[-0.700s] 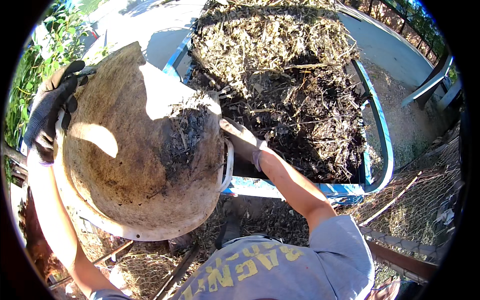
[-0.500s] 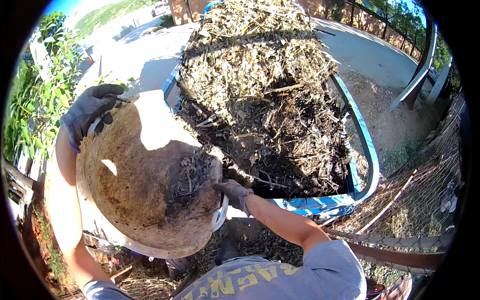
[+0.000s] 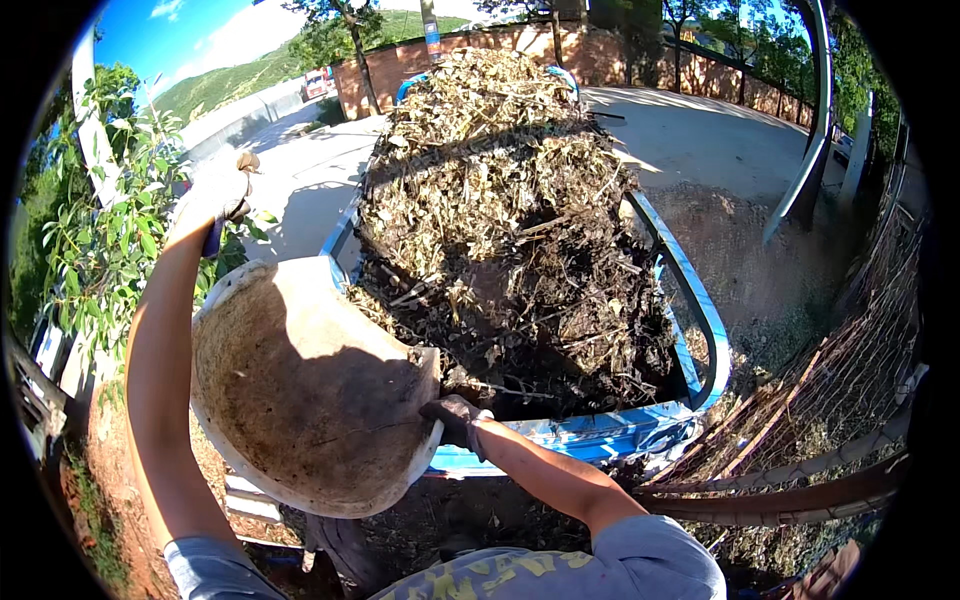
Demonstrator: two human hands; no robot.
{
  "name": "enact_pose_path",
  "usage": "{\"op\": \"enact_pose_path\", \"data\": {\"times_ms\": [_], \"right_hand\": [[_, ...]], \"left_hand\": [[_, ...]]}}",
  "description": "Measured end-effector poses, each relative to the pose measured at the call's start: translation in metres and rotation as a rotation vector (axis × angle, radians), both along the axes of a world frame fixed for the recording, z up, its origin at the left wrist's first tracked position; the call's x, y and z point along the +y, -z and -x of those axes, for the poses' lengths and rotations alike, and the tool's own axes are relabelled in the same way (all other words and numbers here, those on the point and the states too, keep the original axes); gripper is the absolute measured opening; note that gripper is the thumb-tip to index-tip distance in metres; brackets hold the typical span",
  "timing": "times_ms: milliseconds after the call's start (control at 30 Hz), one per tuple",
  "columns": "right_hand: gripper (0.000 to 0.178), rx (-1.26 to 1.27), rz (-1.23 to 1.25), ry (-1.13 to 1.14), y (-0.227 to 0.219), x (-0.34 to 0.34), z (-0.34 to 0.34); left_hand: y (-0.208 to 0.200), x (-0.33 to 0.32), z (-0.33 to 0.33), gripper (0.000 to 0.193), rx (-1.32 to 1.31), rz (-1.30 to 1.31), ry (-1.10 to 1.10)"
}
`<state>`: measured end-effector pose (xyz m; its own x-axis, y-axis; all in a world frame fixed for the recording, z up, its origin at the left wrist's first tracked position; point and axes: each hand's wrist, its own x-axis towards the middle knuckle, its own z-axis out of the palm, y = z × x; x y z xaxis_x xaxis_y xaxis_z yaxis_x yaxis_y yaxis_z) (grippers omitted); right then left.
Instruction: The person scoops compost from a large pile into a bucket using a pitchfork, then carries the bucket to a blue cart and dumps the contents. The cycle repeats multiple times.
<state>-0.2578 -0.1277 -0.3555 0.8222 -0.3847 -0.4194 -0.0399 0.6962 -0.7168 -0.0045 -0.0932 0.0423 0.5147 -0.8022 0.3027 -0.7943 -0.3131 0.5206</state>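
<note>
A round, dirt-stained white plastic tub (image 3: 310,400) lies left of the dark-gloved right hand (image 3: 457,420) gripping its edge, below the left hand (image 3: 236,188) (spread or closed, I cannot tell)

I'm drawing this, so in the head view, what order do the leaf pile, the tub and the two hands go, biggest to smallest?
1. Leaf pile
2. Tub
3. Left hand and right hand: too alike in size to rank

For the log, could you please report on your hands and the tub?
Left hand clear of tub. Right hand gripping tub's right side. Leafy branches left of tub.
</note>
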Motion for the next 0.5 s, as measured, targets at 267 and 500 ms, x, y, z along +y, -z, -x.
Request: {"op": "enact_pose_path", "data": {"times_ms": [267, 500], "right_hand": [[0.038, 0.131, 0.079, 0.194, -0.012, 0.030, 0.053], [0.038, -0.047, 0.258, 0.369, 0.037, 0.066, 0.095]], "left_hand": [[0.072, 0.011, 0.157, 0.060, -0.644, 0.048, 0.605], [0.121, 0.112, 0.239, 0.057, -1.066, -0.360, 0.949]]}}
